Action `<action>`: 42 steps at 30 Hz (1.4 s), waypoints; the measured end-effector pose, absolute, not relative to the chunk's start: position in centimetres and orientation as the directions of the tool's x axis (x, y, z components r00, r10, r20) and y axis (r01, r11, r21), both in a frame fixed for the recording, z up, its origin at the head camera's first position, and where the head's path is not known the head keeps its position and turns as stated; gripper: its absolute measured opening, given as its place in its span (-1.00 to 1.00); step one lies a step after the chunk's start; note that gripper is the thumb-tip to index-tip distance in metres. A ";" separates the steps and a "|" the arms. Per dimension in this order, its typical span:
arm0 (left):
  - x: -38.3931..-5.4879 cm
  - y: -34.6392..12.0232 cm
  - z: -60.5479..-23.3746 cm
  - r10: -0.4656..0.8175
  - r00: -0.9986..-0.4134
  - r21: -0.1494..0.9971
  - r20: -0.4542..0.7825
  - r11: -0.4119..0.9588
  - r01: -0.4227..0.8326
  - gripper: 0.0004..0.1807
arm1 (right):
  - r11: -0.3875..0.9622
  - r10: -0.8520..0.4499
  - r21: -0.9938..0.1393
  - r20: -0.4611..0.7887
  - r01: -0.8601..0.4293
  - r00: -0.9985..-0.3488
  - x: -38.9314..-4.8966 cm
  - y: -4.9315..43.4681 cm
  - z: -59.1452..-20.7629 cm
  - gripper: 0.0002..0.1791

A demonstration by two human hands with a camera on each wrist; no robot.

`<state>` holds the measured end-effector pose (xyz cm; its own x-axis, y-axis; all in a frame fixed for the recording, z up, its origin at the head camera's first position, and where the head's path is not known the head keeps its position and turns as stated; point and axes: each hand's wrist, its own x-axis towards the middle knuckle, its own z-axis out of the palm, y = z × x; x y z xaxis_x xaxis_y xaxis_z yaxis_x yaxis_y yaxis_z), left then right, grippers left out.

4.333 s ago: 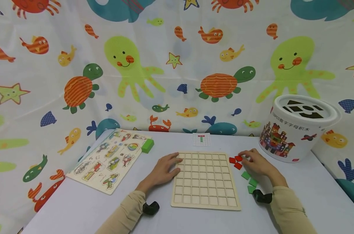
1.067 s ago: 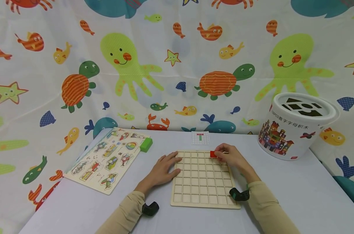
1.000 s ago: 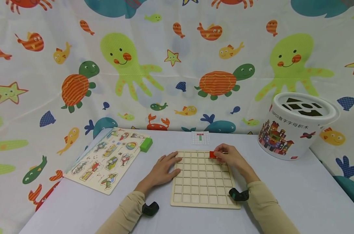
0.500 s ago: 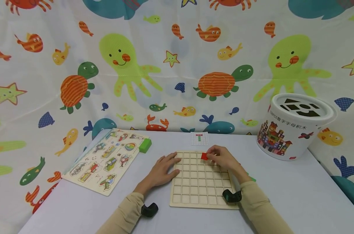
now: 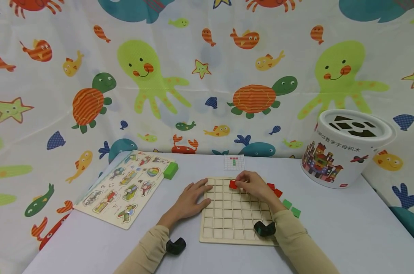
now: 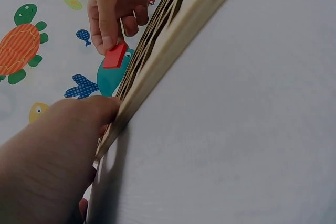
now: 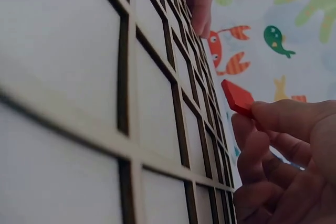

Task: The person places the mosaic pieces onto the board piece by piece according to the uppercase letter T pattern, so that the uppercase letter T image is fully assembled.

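Note:
My right hand (image 5: 256,185) pinches a small red square tile (image 5: 232,184) between thumb and fingertips, over the far rows of the wooden grid board (image 5: 227,222). In the right wrist view the red tile (image 7: 238,97) is tilted and raised off the grid. My left hand (image 5: 187,199) rests at the board's left edge, fingers extended and spread, the thumb and fingertips on the rim. Right of the board lie loose red tiles (image 5: 278,193) and green tiles (image 5: 295,212), partly hidden behind my right hand and forearm.
Behind the board lies a white card (image 5: 234,162) printed with a grid and a red-and-green T shape. A picture puzzle board (image 5: 124,186) with a green block (image 5: 170,170) at its corner is on the left. A large white bucket (image 5: 347,148) stands at the back right.
My right hand has taken a red tile from the pile on the right and carried it left across the board's far rows. My left hand has stayed at the board's left edge.

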<state>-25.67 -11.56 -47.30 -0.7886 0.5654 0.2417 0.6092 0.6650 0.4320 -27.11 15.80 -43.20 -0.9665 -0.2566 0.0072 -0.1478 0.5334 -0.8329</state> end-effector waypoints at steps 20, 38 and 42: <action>-25.6 -11.3 -47.2 0.577 -0.761 0.435 0.295 0.628 0.645 -0.47 | 0.666 -0.264 -0.724 -0.006 -0.178 -0.965 -27.3 13.7 -42.9 -0.91; -25.6 -11.5 -47.1 0.566 -0.787 0.436 0.247 0.660 0.612 -0.46 | 0.712 -0.271 -0.679 -0.032 -0.178 -0.962 -27.3 13.0 -42.8 -0.93; -25.7 -11.5 -47.2 0.563 -0.789 0.431 0.244 0.666 0.609 -0.45 | 0.705 -0.268 -0.686 -0.027 -0.177 -0.963 -27.3 13.1 -42.8 -0.92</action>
<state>-25.66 -11.53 -47.23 -0.7894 0.5635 0.2436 0.6086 0.6664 0.4307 -27.32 13.10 -42.85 -0.9632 -0.2676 -0.0272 -0.1766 0.7055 -0.6864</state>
